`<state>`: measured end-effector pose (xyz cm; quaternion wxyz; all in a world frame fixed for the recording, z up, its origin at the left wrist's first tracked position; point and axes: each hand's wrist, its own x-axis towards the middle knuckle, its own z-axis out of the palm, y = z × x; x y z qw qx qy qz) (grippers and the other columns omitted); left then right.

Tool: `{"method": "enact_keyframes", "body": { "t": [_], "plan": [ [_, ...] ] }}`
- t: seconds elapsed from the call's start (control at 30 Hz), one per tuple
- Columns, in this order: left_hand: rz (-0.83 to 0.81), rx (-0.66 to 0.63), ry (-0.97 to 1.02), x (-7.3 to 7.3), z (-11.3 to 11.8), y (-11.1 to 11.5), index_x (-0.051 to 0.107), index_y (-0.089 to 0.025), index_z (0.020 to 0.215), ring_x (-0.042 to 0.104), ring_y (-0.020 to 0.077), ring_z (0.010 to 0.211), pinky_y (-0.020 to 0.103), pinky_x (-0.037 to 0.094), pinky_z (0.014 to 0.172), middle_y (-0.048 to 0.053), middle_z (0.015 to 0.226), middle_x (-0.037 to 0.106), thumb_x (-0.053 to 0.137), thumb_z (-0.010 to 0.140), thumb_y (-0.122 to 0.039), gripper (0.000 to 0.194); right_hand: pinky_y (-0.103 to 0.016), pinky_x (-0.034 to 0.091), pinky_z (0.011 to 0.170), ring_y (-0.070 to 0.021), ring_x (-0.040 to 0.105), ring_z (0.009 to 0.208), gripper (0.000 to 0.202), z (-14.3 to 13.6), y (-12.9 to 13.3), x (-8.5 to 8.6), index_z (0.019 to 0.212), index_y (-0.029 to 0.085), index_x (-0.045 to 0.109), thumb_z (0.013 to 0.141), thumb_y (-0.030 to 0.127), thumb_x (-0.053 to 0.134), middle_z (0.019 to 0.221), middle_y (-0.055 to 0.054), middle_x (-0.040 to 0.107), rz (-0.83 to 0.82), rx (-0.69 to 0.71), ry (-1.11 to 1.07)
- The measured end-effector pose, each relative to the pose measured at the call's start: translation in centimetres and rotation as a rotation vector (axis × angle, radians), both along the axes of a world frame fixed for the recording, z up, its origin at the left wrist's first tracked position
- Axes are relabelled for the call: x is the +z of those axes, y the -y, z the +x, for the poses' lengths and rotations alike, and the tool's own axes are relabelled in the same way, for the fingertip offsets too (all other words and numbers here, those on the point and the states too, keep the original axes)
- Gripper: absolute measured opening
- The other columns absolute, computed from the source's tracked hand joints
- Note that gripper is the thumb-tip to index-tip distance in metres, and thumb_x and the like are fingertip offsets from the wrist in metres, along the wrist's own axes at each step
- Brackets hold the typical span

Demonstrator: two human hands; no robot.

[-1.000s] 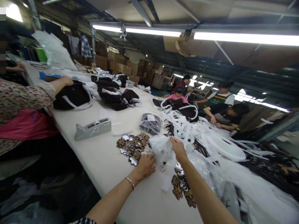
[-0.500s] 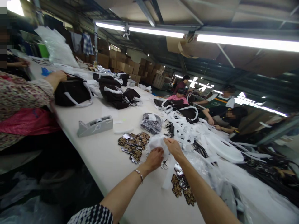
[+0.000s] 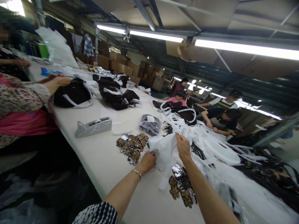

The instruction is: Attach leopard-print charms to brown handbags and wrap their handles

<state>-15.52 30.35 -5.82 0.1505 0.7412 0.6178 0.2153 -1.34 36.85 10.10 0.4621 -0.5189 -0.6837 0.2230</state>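
Note:
My right hand (image 3: pixel 182 147) pinches the upper corner of a thin white plastic bag (image 3: pixel 164 148), which hangs stretched down to the table. Low at the bag's left side, my left hand (image 3: pixel 148 162) has its fingers curled around small metal rings (image 3: pixel 156 151), partly hidden by the fingers. To its left lies a pile of leopard-print charms (image 3: pixel 133 143) with silvery parts. A smaller group of leopard-print charms (image 3: pixel 186 194) with metal rings lies under my right forearm.
Beyond my hands are a clear bag of dark pieces (image 3: pixel 150 124) and a grey tape dispenser (image 3: pixel 93 126). Dark handbags (image 3: pixel 112 93) stand farther back. White strips (image 3: pixel 205 140) heap up on the right. Co-workers sit at the left and across the table.
My right hand has moved right and pulled the bag's corner outward, spreading the bag. My left hand has shifted left and down, to the metal rings. A co-worker's hands at left have moved.

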Motion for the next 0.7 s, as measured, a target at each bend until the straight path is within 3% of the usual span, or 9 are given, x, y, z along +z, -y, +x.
{"method": "enact_keyframes", "body": {
  "t": [0.17,0.37,0.6,0.7],
  "plan": [
    [-0.009,0.023,-0.081,-0.1,-0.1,0.7,0.064,-0.014,0.105,0.058,0.0238,0.112,0.049,0.045,0.098,0.008,0.115,0.063,0.059,0.092,-0.032,0.023,-0.027,0.027,0.053,-0.0131,0.033,0.056,0.043,0.1,-0.1,1.2,0.059,0.021,0.047,0.078,0.058,0.053,0.052,0.006,0.035,-0.005,0.024,-0.009],
    [-0.024,0.022,-0.071,0.5,-1.0,1.3,0.065,-0.014,0.101,0.058,0.0232,0.109,0.046,0.045,0.096,0.007,0.111,0.064,0.058,0.092,-0.029,0.019,-0.026,0.029,0.056,-0.0131,0.034,0.061,0.042,0.7,0.0,2.7,0.069,0.019,0.055,0.083,0.057,0.048,0.059,0.005,0.041,0.065,-0.055,-0.103],
    [-0.016,0.103,0.091,1.1,-1.1,2.2,0.066,-0.016,0.085,0.056,0.0287,0.109,0.044,0.041,0.097,0.012,0.107,0.064,0.067,0.077,-0.023,0.010,-0.026,0.030,0.057,-0.0128,0.035,0.061,0.043,1.0,-0.7,4.2,0.067,0.019,0.053,0.081,0.060,0.053,0.059,0.005,0.042,0.085,-0.036,-0.155],
    [0.014,0.183,0.236,1.8,-0.7,2.3,0.063,-0.015,0.098,0.053,0.0313,0.115,0.047,0.038,0.100,0.014,0.114,0.061,0.070,0.076,-0.029,0.027,-0.027,0.032,0.056,-0.0132,0.037,0.060,0.041,1.3,0.0,4.3,0.070,0.018,0.056,0.081,0.058,0.054,0.060,0.004,0.046,0.046,0.006,-0.177]
  ]
}}
